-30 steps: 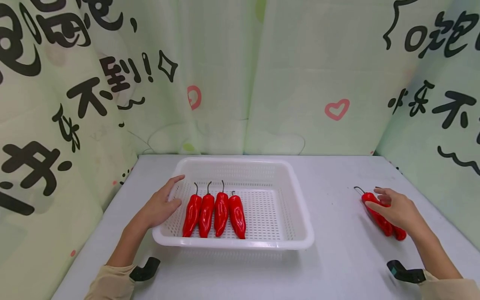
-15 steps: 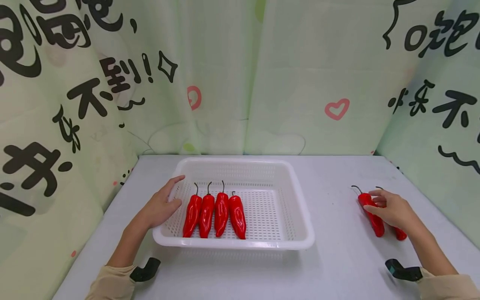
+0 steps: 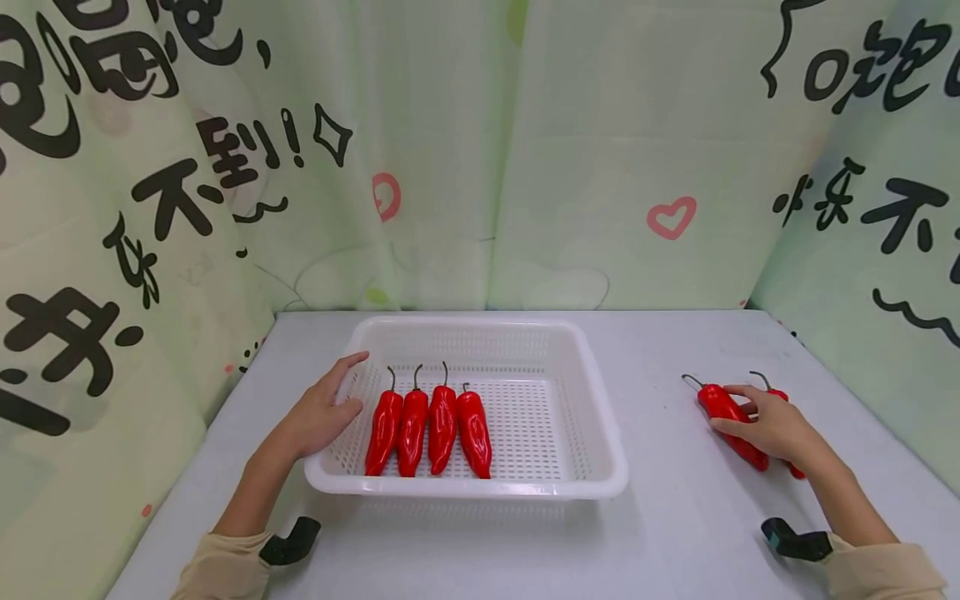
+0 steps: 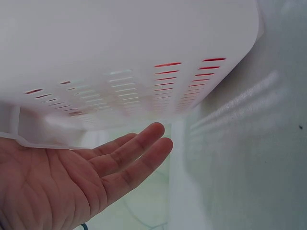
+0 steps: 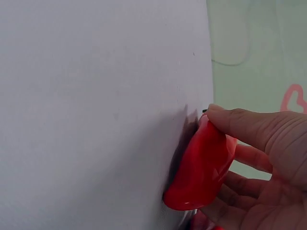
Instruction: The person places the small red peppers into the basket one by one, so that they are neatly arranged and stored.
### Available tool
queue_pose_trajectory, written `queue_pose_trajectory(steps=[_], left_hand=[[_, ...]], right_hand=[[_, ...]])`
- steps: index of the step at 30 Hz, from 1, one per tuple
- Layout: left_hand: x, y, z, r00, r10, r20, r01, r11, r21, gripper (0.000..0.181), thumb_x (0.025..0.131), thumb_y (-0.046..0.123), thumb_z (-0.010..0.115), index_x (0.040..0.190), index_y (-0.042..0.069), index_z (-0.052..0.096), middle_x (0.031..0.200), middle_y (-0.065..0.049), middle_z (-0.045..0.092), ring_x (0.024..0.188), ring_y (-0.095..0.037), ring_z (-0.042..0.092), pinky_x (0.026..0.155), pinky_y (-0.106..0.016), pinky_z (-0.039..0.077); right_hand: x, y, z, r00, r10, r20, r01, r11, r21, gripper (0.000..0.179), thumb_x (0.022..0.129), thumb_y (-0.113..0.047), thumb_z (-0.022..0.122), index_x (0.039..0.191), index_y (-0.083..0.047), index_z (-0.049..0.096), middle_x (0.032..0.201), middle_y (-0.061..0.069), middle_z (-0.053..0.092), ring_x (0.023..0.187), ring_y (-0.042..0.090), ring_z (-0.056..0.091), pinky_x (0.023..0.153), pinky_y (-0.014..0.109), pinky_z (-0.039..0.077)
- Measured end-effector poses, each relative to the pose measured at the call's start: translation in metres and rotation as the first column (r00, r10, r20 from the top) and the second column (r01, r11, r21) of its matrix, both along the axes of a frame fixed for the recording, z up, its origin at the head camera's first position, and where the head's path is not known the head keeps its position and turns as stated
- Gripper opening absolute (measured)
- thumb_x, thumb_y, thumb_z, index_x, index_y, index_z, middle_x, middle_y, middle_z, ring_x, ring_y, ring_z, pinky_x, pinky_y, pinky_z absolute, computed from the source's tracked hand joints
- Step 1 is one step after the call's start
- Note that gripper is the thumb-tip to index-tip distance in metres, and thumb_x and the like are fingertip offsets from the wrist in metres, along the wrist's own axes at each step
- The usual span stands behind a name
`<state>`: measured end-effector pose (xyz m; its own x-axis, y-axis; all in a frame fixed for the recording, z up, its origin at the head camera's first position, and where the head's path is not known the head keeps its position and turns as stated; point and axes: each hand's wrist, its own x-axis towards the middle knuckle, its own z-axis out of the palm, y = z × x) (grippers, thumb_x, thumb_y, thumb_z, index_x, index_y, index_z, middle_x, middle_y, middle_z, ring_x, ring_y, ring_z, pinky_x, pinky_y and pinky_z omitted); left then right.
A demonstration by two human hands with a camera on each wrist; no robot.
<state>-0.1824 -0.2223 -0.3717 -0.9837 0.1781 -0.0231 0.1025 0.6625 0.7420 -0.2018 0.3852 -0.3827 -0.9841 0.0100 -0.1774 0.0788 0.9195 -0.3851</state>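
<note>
My left hand [image 3: 326, 417] rests at the left rim of a white perforated plastic basket [image 3: 525, 487], thumb over the edge. In the left wrist view its fingers [image 4: 136, 167] stretch out straight beside the basket's outer wall [image 4: 124, 52]. Several red chili peppers [image 3: 442, 429] lie side by side in the basket, dark stems pointing away. On the right, my right hand [image 3: 780, 429] pinches a red chili pepper [image 3: 727, 412] between thumb and fingers, close over the table. Another chili pepper [image 3: 777, 393] lies behind that hand, partly hidden by it.
A white cloth covers the table [image 3: 637, 367]. Pale green curtains [image 3: 585, 167] with black writing and pink hearts enclose the back and both sides. Black wrist devices [image 3: 291, 542] sit on both beige sleeves.
My right hand has closed its fingers on one chili pepper and drawn it left, away from the other pepper. The left hand and the basket stay put.
</note>
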Motion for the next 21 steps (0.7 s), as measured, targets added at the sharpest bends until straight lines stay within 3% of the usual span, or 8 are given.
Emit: queue_pose_trajectory(steps=[12, 21], left_hand=[[0.001, 0.0, -0.001, 1.0, -0.002, 0.0, 0.002, 1.0, 0.016, 0.074, 0.093, 0.013, 0.059, 0.16, 0.015, 0.026, 0.157, -0.027, 0.038, 0.132, -0.049, 0.05, 0.09, -0.06, 0.057], [0.0, 0.0, -0.001, 1.0, -0.006, 0.0, 0.006, 1.0, 0.019, 0.074, 0.093, 0.012, 0.059, 0.16, 0.015, 0.026, 0.156, -0.028, 0.038, 0.131, -0.049, 0.051, 0.089, -0.06, 0.058]], right_hand=[[0.0, -0.004, -0.001, 0.998, -0.043, -0.042, 0.042, 0.999, -0.02, 0.087, 0.092, -0.043, 0.071, 0.147, 0.012, 0.03, 0.128, 0.047, 0.043, 0.111, 0.06, 0.048, 0.07, 0.053, 0.063], [0.005, -0.01, 0.009, 0.997, -0.047, -0.057, 0.044, 0.998, -0.049, 0.088, 0.095, -0.045, 0.068, 0.151, 0.009, 0.027, 0.129, 0.046, 0.041, 0.112, 0.06, 0.046, 0.069, 0.051, 0.063]])
